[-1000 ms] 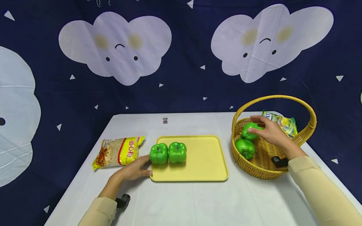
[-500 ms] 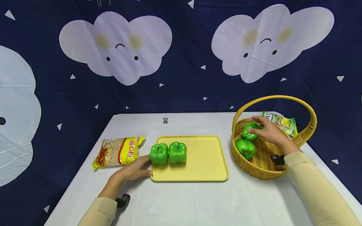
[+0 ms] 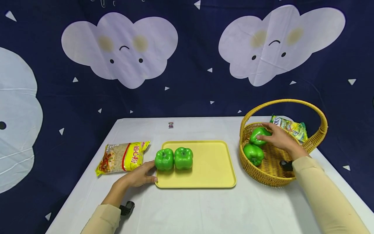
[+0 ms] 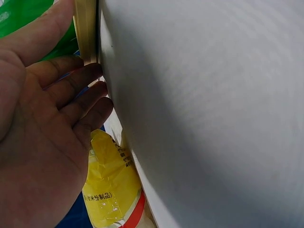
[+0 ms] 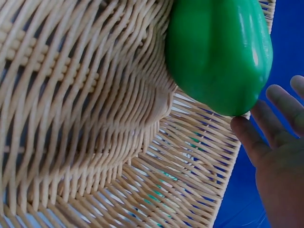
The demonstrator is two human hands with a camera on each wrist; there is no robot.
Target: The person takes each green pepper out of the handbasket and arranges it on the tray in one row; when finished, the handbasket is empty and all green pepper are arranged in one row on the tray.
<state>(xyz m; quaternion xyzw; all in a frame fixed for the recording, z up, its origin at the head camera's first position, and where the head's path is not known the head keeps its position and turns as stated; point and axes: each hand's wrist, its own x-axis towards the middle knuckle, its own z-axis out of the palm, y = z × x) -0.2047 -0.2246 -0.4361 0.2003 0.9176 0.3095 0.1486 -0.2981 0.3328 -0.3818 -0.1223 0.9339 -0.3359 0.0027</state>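
On the left, my left hand (image 3: 140, 175) rests at the near left edge of a yellow tray (image 3: 211, 164), its thumb at the rim. The left wrist view shows those fingers extended beside the tray's side. Two green bell peppers (image 3: 164, 159) sit side by side on the tray's left part. My right hand (image 3: 279, 139) reaches into a wicker basket (image 3: 273, 180), thumb and fingers about the rear green bell pepper (image 3: 259, 136). In the right wrist view the fingers are fairly straight, with a fingertip at that pepper's end. Another green bell pepper (image 3: 253, 154) lies in front of it.
A yellow noodle bag (image 3: 121, 158) lies left of the tray. Behind the basket is a green and yellow snack bag (image 3: 292, 128). The tall basket handle (image 3: 284, 100) arches over the basket. A tiny wrapped item (image 3: 170, 124) lies at the back of the white table (image 3: 187, 211).
My right hand has closed in slightly on the rear pepper in the basket, which looks slightly turned. The left hand and the tray with its peppers have stayed still.
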